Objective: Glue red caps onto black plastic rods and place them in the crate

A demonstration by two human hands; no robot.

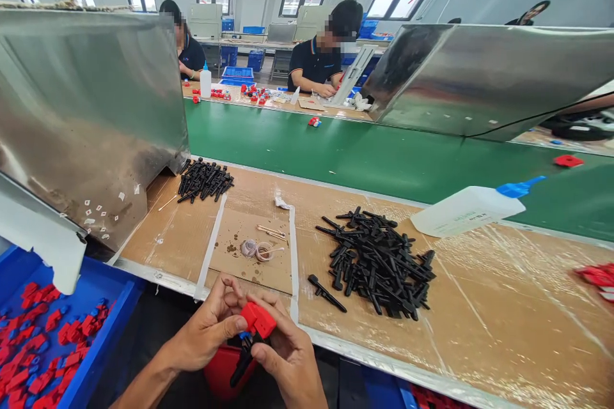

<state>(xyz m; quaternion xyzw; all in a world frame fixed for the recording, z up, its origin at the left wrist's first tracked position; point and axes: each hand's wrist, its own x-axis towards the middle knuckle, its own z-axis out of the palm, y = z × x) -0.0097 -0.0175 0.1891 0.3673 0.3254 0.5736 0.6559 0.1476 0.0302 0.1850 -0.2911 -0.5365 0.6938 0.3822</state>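
Observation:
Just off the front edge of the workbench, my left hand (211,326) and my right hand (285,345) are both closed around one small red plastic part (259,319). A bit of blue shows beneath it, and a black plastic stick (242,361) points downward from it between my thumbs. My fingers hide how these pieces join. Beyond my hands lies a taped cardboard sheet (228,223) with two small round dishes (263,252) and several cotton swabs (271,232). To the right is a big heap of black plastic sticks (378,262), with one stick (327,294) lying apart.
A smaller black pile (206,179) sits back left beside a metal partition (96,115). On the right a white bottle (470,209) lies tilted near the green belt (268,134). A blue bin (119,307) of red parts stands lower left. Two people sit across the belt.

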